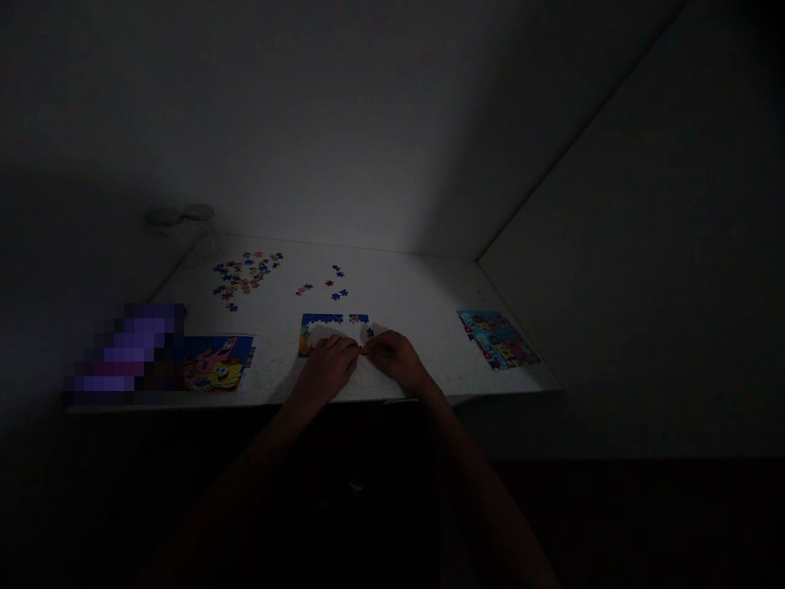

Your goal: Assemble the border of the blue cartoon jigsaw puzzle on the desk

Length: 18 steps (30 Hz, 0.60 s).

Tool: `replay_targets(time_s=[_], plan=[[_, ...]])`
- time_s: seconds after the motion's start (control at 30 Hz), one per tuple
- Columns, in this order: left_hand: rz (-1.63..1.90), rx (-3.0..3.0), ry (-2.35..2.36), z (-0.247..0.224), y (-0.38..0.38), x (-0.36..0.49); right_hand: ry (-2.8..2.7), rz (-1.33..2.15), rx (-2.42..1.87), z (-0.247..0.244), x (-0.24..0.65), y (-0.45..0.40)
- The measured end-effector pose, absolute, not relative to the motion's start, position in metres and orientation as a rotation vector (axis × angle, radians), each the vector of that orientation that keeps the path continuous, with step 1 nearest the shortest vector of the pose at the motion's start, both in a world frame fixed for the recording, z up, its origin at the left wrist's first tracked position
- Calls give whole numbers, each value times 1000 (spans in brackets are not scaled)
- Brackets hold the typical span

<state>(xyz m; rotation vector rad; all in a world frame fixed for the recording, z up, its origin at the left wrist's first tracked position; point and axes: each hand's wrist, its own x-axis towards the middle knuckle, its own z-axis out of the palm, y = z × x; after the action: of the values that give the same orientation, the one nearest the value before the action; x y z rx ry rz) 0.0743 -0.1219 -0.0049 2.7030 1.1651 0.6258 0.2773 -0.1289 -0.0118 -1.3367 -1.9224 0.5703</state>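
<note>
Left hand (331,360): grip cannot be told.
Right hand (397,357): fingertips bunched, hold indeterminable.
Puzzle border (322,318): gapped far side could skew under uneven pressure.

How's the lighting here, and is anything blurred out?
Head view: very dim overall, the table palest; head view: a soft shadow lies beside the left hand, and a dark band slants down the wall; head view: coarse blocks hide something at the table's left end.

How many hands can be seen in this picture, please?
2. The left hand is at the near side of the unfinished puzzle; the right hand is by its near right corner. No others show, though it is dark.
</note>
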Motion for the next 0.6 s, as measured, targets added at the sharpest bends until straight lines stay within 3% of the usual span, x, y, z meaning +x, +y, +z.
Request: replay_targets(time_s=[0.37, 0.6], plan=[[617, 2699, 1163, -8, -121, 75, -2023, 443, -1376, -15, 277, -128], [597, 2705, 1176, -5, -122, 74, -2244, 91, -1492, -4, 268, -149]])
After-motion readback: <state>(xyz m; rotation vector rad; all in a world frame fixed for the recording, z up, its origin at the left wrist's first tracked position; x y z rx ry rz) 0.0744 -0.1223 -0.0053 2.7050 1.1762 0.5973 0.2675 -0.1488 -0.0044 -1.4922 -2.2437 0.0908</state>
